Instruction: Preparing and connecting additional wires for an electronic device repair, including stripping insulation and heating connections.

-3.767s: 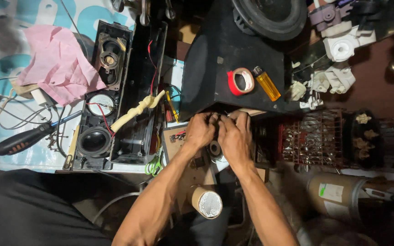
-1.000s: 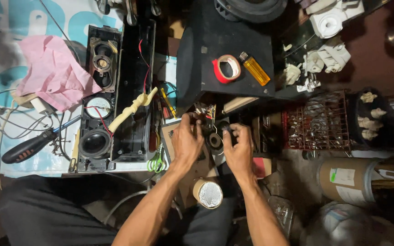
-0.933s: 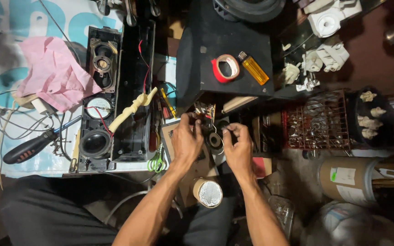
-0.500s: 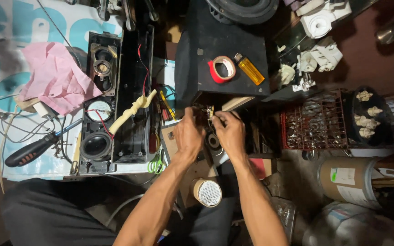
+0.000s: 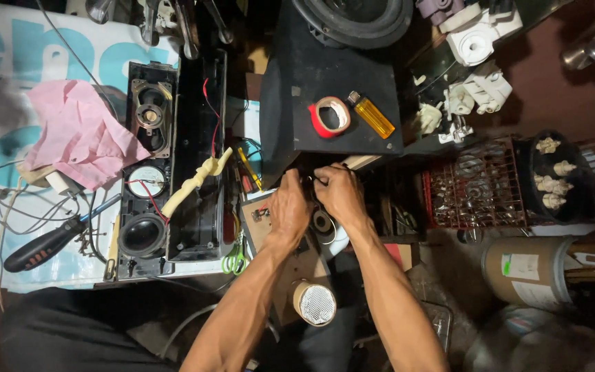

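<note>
- Left hand [image 5: 289, 207] and right hand [image 5: 337, 193] meet, fingers curled, pinching a small dark part [image 5: 309, 182] between them at the front edge of a black speaker box [image 5: 311, 76].
- On the box near that edge lie a red tape roll [image 5: 330, 116] and a yellow lighter [image 5: 372, 115].
- An opened speaker casing [image 5: 173, 158] lies left of the hands.
</note>
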